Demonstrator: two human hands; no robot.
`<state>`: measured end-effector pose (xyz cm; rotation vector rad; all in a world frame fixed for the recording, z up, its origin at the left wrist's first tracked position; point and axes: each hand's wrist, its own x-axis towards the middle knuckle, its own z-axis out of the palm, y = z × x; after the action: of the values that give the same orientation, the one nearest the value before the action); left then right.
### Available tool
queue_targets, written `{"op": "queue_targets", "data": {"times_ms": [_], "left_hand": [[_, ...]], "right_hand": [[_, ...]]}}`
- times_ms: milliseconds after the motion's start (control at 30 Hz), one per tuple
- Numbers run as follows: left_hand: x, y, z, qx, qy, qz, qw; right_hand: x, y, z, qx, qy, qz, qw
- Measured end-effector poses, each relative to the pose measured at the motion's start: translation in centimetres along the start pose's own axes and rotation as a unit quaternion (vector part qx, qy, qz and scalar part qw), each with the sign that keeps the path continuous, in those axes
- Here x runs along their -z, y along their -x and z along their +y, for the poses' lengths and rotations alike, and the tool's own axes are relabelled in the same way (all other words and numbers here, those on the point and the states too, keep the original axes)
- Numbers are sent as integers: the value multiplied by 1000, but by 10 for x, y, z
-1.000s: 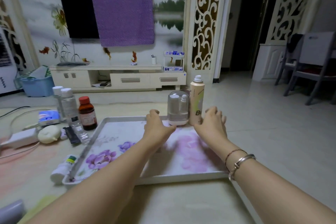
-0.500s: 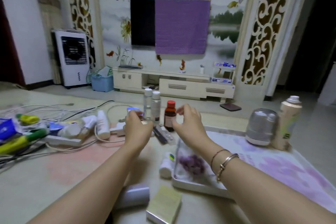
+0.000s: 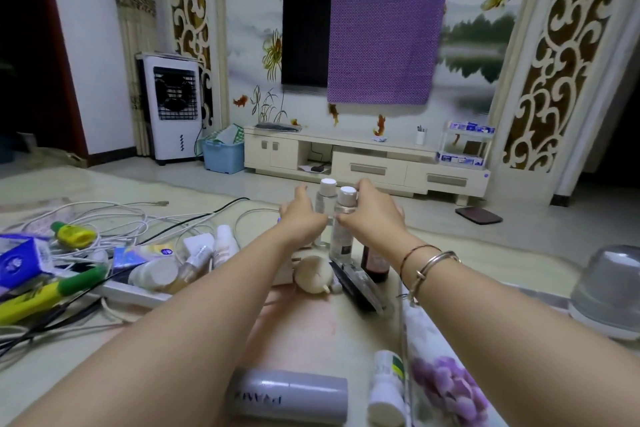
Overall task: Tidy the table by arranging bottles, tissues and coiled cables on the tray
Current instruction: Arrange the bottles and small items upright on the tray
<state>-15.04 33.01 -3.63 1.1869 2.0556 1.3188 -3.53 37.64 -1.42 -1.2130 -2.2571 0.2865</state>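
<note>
Now reaching farther than 0.5 s ago: left hand (image 3: 300, 218) and right hand (image 3: 372, 215) curling around 2 clear bottles (image 3: 341, 218) on the surface. Only a grey dome (image 3: 609, 291) on the tray (image 3: 433, 350); cables (image 3: 114, 218), tissues (image 3: 142, 255) left.

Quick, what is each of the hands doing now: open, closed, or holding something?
Left hand: around the rear clear bottle; full grip cannot be told.
Right hand: grips the front clear bottle.
</note>
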Motion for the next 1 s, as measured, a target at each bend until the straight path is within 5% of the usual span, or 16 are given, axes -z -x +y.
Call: {"op": "queue_targets", "data": {"times_ms": [300, 633, 1000], "left_hand": [[-18, -13, -8, -51, -103, 82, 990], [-10, 8, -4, -103, -2, 112, 988], [-5, 81, 83, -202, 53, 125, 970]], "right_hand": [[-4, 1, 6, 17, -18, 25, 999], [17, 21, 9, 69, -104, 66, 990], [97, 57, 26, 54, -263, 120, 956]]}}
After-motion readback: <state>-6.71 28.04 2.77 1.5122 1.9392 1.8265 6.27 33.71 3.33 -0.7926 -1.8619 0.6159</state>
